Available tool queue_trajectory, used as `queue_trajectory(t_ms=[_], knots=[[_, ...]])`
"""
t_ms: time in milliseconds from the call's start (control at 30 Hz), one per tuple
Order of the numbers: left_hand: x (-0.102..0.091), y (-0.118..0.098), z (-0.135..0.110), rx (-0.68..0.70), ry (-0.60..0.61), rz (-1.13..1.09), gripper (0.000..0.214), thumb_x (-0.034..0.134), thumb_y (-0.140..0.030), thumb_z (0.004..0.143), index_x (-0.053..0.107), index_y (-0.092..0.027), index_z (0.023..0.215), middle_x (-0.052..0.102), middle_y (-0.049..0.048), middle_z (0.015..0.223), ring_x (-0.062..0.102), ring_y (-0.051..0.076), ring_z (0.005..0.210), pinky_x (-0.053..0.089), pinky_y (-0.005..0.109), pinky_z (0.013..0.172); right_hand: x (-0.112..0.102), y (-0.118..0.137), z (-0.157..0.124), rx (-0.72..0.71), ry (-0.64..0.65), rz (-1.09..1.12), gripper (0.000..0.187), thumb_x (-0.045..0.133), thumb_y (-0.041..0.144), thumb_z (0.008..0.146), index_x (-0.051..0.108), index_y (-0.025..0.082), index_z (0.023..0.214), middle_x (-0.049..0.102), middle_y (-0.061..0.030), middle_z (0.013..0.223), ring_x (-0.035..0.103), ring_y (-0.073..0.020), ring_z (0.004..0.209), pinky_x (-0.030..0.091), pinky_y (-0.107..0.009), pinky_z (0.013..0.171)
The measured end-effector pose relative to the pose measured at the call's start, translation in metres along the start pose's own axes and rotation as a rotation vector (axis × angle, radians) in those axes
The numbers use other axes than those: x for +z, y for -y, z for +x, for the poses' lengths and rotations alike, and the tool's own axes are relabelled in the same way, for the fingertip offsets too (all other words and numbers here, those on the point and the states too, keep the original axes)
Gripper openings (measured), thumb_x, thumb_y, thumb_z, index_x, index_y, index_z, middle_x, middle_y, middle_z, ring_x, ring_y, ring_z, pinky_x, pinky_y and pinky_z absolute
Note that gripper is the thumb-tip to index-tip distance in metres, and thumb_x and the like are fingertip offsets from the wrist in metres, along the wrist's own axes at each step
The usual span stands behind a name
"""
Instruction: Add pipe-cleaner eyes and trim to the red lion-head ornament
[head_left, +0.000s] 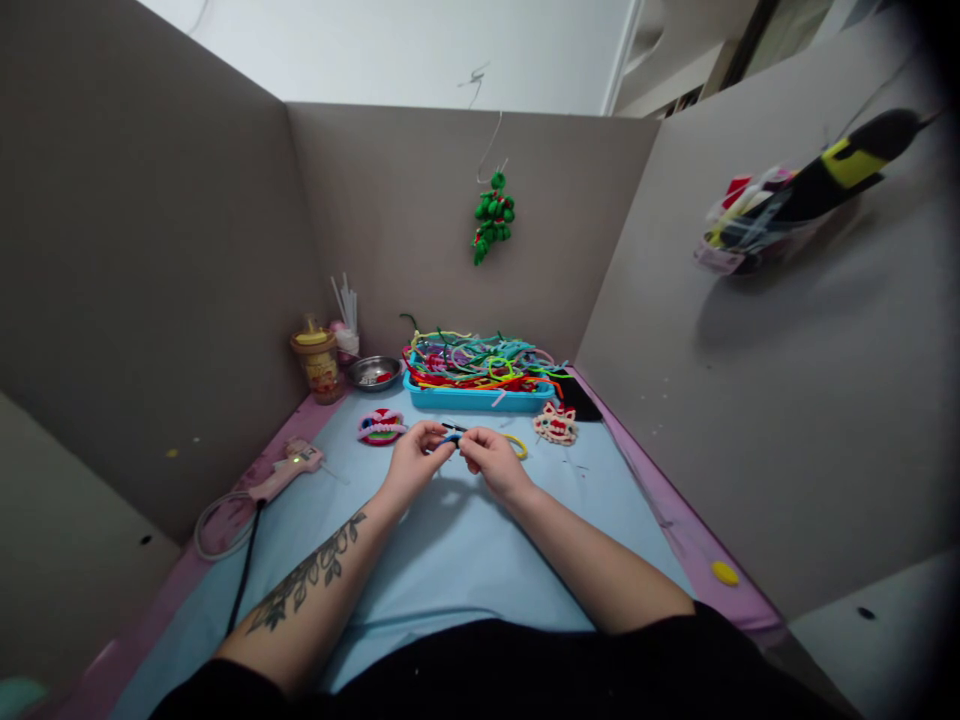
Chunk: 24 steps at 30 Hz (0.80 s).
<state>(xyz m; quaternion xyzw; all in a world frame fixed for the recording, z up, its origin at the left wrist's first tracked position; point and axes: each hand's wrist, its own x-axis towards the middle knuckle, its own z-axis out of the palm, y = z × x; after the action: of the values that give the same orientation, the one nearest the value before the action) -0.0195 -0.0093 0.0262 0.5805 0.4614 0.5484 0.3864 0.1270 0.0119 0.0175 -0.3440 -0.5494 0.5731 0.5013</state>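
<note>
your left hand [414, 456] and right hand [492, 462] pinch a blue strip [450, 439] between fingertips — fingers hide its ends — with a part-covered yellow curve [519, 446] at your right hand's two o'clock.

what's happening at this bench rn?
A person has a small blue piece pinched between the fingertips of the left hand and right hand, just above the blue cloth. A yellow strip shows beside the right hand; whether it joins the piece can't be told. Behind are a tray heaped with coloured stems, with a pink figure and a pale one in front to either side. The glue gun lies at left, unheld.
</note>
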Motion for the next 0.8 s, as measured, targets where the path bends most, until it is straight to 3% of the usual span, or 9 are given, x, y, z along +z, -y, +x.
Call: queue_trajectory(t_ms=[233,467,567,800], knots=[[-0.0013,-0.0007,0.0016,-0.016,-0.005,-0.037,0.029,0.07,-0.03,0.066,0.055,-0.015,0.085,0.063,-0.0002,0.067,0.059,0.012,0.06,0.039,0.02,0.054,-0.0046,-0.0013,0.0025,0.039,0.023,-0.05,0.026,0.066,0.041,0.067,0.062,0.016,0.073,0.055,0.0031,0.057,0.042,-0.0067,0.043,0.031,-0.02,0.041],[-0.0004,-0.0047,-0.0002,-0.005,0.034,0.032,0.026,0.07,-0.028,0.066,0.057,-0.014,0.084,0.065,0.0032,0.072,0.061,0.014,0.066,0.043,0.022,0.057,-0.0046,0.0015,0.0016,-0.042,-0.024,-0.128,0.022,0.064,0.037,0.069,0.058,0.016,0.064,0.048,0.0053,0.048,0.039,-0.0071,0.042,0.03,-0.02,0.041],[-0.0017,-0.0063,-0.0003,0.015,0.06,0.084,0.024,0.066,-0.031,0.07,0.063,-0.013,0.085,0.068,0.0058,0.078,0.062,0.016,0.07,0.046,0.024,0.062,-0.0079,0.0026,0.0028,-0.078,-0.024,-0.159,0.021,0.062,0.036,0.071,0.058,0.016,0.064,0.045,0.0058,0.046,0.038,-0.0073,0.042,0.029,-0.021,0.042],[-0.0055,-0.009,0.0002,0.088,0.041,0.278,0.021,0.059,-0.033,0.075,0.068,-0.014,0.07,0.065,0.0047,0.066,0.058,0.015,0.064,0.043,0.023,0.058,-0.0102,0.0065,0.0027,-0.075,-0.022,-0.174,0.02,0.062,0.036,0.07,0.058,0.017,0.064,0.044,0.0061,0.045,0.037,-0.0077,0.043,0.029,-0.021,0.043]])
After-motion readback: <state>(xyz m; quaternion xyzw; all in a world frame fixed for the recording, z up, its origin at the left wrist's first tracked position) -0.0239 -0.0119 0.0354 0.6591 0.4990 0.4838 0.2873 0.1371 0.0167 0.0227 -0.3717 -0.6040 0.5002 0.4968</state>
